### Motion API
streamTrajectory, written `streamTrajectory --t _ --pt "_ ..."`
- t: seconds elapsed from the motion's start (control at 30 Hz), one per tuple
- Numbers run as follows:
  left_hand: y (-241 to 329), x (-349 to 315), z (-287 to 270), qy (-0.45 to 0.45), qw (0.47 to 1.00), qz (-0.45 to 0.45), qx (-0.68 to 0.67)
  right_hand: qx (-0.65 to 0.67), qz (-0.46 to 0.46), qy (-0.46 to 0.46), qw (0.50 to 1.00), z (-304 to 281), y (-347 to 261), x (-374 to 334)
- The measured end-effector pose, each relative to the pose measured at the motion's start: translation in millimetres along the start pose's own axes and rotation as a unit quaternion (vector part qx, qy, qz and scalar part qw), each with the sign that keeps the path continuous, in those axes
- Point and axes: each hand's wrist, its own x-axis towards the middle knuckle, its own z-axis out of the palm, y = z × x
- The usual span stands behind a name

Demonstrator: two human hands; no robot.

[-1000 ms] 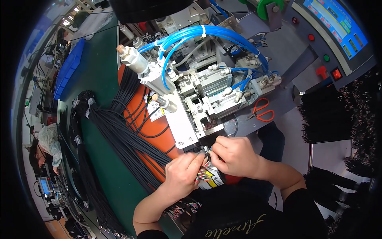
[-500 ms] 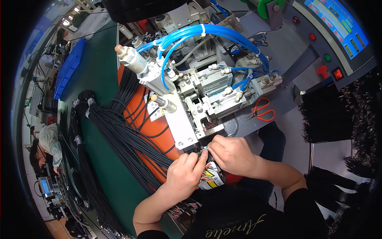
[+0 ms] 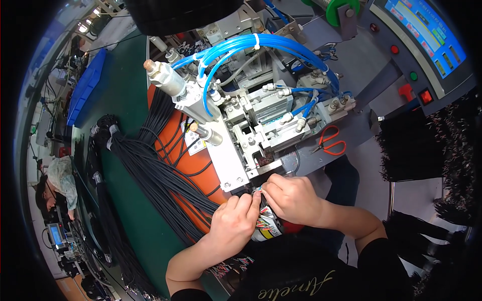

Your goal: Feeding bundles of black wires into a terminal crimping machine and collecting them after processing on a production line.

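Observation:
My left hand [image 3: 233,219] and my right hand [image 3: 292,199] meet at the front of a metal machine [image 3: 228,163] with pneumatic cylinders. Thumbs and forefingers are pinched together around the thin wire ends [image 3: 259,189] of a cable, which show as small pale and bluish tips. Most of that cable is hidden by my fingers. Just below the hands is a rounded silver part [image 3: 267,223] with a yellow and white label and coloured wire ends near it. A thick bundle of black cables [image 3: 160,178] lies to the left of my left hand.
Red-handled scissors [image 3: 331,141] lie on the grey machine bed at right. Blue air hoses [image 3: 261,40] arch over the machine. An orange surface [image 3: 175,133] lies under the cables on the green table [image 3: 135,220]. Black cable bundles [image 3: 411,150] hang at right. A person [image 3: 61,183] sits far left.
The view has shifted slightly. Both hands stay pinched together at the same spot, with only small finger movements.

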Motion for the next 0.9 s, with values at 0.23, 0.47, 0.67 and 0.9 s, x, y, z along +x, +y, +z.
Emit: streamTrajectory --t 0.23,0.47,0.67,0.9 --pt "3 5 -1 -0.007 1.0 -0.017 0.006 -0.058 -0.011 -0.051 0.997 -9 -7 8" --pt "-2 4 0 -0.005 1.0 -0.014 -0.012 -0.027 0.004 -0.063 0.998 -11 0 11" --pt "-3 2 2 0.004 1.0 -0.013 -0.02 0.05 0.008 0.007 0.999 0 8 2" --pt "-2 0 1 0.008 1.0 -0.015 -0.02 0.219 0.096 0.036 0.97 6 9 0"
